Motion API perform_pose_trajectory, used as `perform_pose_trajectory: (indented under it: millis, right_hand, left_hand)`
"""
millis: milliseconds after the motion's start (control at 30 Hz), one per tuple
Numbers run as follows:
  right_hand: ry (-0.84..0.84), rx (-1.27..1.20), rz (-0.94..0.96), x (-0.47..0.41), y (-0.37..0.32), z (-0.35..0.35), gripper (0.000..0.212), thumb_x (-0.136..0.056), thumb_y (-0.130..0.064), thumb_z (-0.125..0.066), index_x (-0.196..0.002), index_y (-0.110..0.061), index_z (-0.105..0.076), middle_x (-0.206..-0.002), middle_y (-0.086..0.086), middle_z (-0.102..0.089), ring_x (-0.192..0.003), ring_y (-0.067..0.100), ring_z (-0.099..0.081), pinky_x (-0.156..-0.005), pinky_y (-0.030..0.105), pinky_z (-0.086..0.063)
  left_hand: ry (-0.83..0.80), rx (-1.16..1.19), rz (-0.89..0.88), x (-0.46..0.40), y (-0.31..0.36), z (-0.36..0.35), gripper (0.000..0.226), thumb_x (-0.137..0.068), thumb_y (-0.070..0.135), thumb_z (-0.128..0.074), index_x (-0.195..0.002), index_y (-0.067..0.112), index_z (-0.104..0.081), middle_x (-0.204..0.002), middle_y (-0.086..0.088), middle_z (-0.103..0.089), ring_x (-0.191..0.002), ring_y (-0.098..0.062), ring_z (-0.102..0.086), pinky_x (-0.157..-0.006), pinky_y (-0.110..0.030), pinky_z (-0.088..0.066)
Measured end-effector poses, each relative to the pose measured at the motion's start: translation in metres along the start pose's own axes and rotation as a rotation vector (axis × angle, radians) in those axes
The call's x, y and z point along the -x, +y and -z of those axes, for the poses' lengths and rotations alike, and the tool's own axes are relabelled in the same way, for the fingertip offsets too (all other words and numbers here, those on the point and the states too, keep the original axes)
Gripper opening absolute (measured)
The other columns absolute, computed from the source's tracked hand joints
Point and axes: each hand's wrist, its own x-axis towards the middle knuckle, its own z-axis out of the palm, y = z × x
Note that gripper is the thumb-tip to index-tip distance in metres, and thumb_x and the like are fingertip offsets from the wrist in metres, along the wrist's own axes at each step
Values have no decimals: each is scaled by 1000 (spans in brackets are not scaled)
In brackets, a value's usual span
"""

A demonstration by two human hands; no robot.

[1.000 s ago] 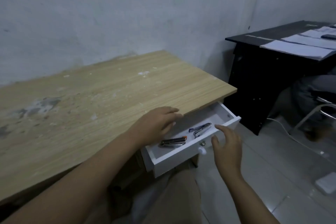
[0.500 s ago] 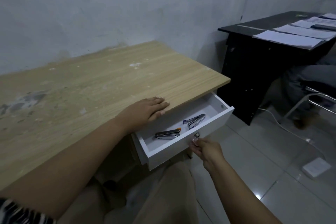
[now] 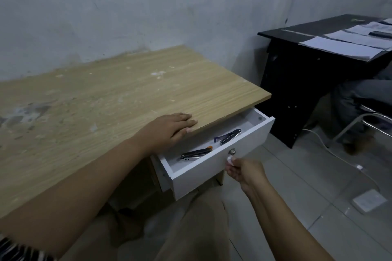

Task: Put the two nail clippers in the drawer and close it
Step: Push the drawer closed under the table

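Note:
A white drawer [image 3: 250, 144] stands pulled out under the front right corner of the wooden desk [image 3: 106, 101]. Two metal nail clippers lie inside it: one with an orange tip [image 3: 196, 153] to the left, the other [image 3: 230, 136] further right by a small blue piece. My left hand [image 3: 171, 128] rests flat on the desk edge just above the drawer, holding nothing. My right hand [image 3: 241, 170] pinches the small knob [image 3: 231, 153] on the drawer front.
A black desk [image 3: 307, 74] with papers stands to the right, close to the drawer's far end. A person's legs and a metal chair frame [image 3: 360, 121] are beyond it. A white cable and a power adapter [image 3: 369, 200] lie on the tiled floor.
My right hand came down from beside the drawer and closed on its knob. My left hand left the drawer and settled flat on the desk edge.

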Motion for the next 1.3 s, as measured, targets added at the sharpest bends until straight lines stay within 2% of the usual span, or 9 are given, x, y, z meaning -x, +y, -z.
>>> perform_pose_trajectory:
  millis: [233, 433, 500, 567, 700, 867, 1067, 1200, 1300]
  right_hand:
    - [-13, 27, -50, -7, -4, -33, 8, -85, -5, -60, -88, 1, -64, -70, 10, -63, -48, 9, -52, -36, 16, -46]
    - [-48, -10, -56, -22, -16, -64, 8, -86, -1, -58, -82, 4, -61, -64, 11, -57, -40, 8, -47, -33, 16, -41]
    - [-60, -45, -47, -28, -22, -74, 18, -87, 4, -51, -70, 1, -57, -62, 13, -54, -33, 7, -47, -30, 14, -39]
    - [-48, -48, -32, -36, -24, -82, 23, -86, 8, -49, -67, -2, -54, -59, 14, -55, -40, 13, -48, -30, 15, -39]
    - [-79, -56, -29, -46, -27, -98, 12, -84, 9, -49, -80, 5, -59, -63, 16, -61, -46, 19, -53, -39, 24, -47]
    - [-100, -201, -55, -56, -35, -110, 12, -84, 4, -50, -90, 2, -60, -84, 20, -68, -74, 31, -67, -46, 31, -57]
    - [-114, -238, -65, -55, -36, -111, 20, -84, 6, -49, -101, 6, -59, -84, 19, -67, -72, 29, -66, -43, 29, -56]
    - [-129, -294, -124, -52, -31, -112, 30, -93, 1, -35, -117, 9, -50, -90, 20, -63, -76, 29, -63, -47, 35, -60]
    - [-122, -323, -140, -51, -34, -112, 29, -92, 1, -36, -115, 9, -51, -89, 23, -63, -79, 33, -62, -39, 36, -58]
  left_hand:
    - [9, 35, 7, -1, -3, -1, 40, -96, 42, -28, -135, 35, -35, -147, 2, -38, -135, -11, -29, -105, -24, -18]
    - [13, 70, 17, 0, -6, -3, 41, -96, 43, -27, -135, 36, -35, -147, 4, -38, -135, -8, -27, -105, -23, -17]
    - [10, 83, 16, 0, -6, -4, 40, -96, 43, -26, -135, 36, -35, -147, 4, -38, -135, -8, -27, -106, -24, -17]
    - [16, 97, 17, 0, -6, -4, 40, -96, 41, -26, -134, 36, -36, -147, 4, -38, -135, -7, -27, -106, -23, -17]
    - [27, 117, 19, 0, -5, -3, 39, -97, 40, -27, -134, 36, -38, -147, 5, -39, -135, -5, -27, -107, -21, -16]
    - [15, 129, 32, -1, -5, -1, 39, -97, 39, -27, -134, 36, -38, -147, 7, -37, -135, -4, -25, -107, -21, -16]
    - [28, 127, 51, -3, -6, 2, 39, -97, 37, -28, -134, 31, -40, -145, 6, -41, -133, -3, -28, -107, -18, -15]
    - [24, 120, 58, -2, -3, 1, 39, -97, 37, -28, -134, 32, -39, -145, 6, -41, -133, -2, -28, -106, -16, -13]
    - [29, 117, 54, -2, -3, 2, 39, -97, 36, -28, -134, 31, -41, -145, 6, -42, -133, -2, -29, -106, -16, -14]
